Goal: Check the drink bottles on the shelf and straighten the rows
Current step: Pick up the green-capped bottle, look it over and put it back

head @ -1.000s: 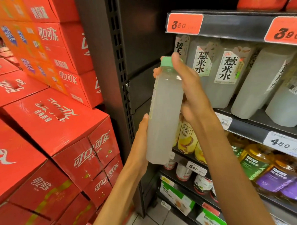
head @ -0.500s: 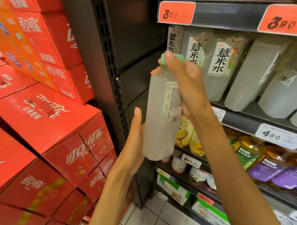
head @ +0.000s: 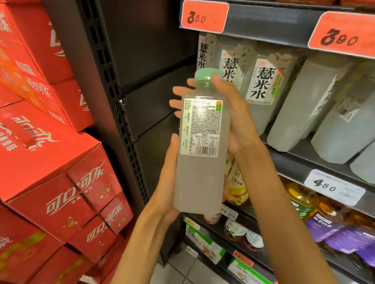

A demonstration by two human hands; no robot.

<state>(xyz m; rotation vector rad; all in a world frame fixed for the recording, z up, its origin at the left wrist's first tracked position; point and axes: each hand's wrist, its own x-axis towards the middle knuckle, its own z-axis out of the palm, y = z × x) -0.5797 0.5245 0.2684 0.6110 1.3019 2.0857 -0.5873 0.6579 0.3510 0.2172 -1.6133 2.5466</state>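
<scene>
1. One bottle (head: 200, 142) is off the shelf (head: 293, 161) and upright in front of me, back label and barcode turned my way; I judge this the checking step.
2. My right hand (head: 235, 114) wraps the upper body, thumb up by the green cap (head: 205, 75), fingertips showing past the left edge.
3. My left hand (head: 167, 184) cups the lower side and base, thumb lying along the bottle.
4. Next, once I have read the label, I need to turn the front outward and set it back by the row (head: 260, 80) of like bottles, which lean; the gap at the row's left end looks the likely spot.
</scene>
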